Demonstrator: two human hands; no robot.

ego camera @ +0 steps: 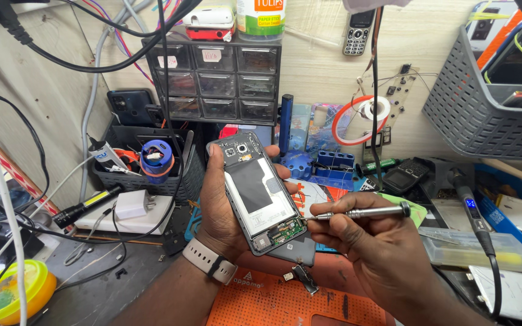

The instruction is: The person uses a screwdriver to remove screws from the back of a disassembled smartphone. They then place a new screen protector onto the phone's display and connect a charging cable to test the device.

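Along the back edge of my bench stands a small parts drawer cabinet point(217, 81), with a cordless handset point(358, 32) hanging on the wall beside it. A grey basket point(472, 115) sits at the right edge. Near the left edge lie a black torch point(86, 207), a white charger point(131, 204) and a yellow-lidded tub point(8, 292). An orange mat point(261, 299) covers the front edge.
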